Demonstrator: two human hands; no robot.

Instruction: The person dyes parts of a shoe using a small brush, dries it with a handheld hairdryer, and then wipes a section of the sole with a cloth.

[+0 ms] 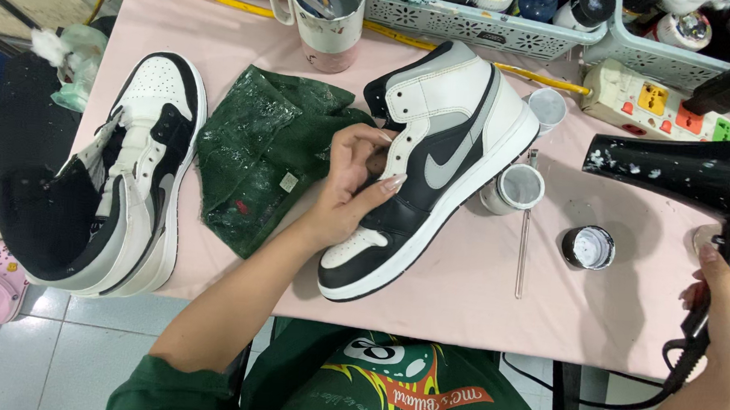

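Observation:
A black, white and grey high-top sneaker [436, 163] lies on its side on the pink table [478, 299]. My left hand [351, 187] grips it at the lace area, fingers tucked into the opening. My right hand [729, 320] holds the handle of a black hair dryer [684, 172] spattered with white paint; its nozzle points left toward the sneaker from some distance. The matching second sneaker [127, 180] rests at the table's left edge, untouched.
A crumpled green cloth [257, 155] lies between the two sneakers. Small open paint jars [512, 188] [588, 247], a thin stick [523, 242], a mug with brushes [327, 14], a power strip [663, 104] and baskets of bottles [481, 20] crowd the far side.

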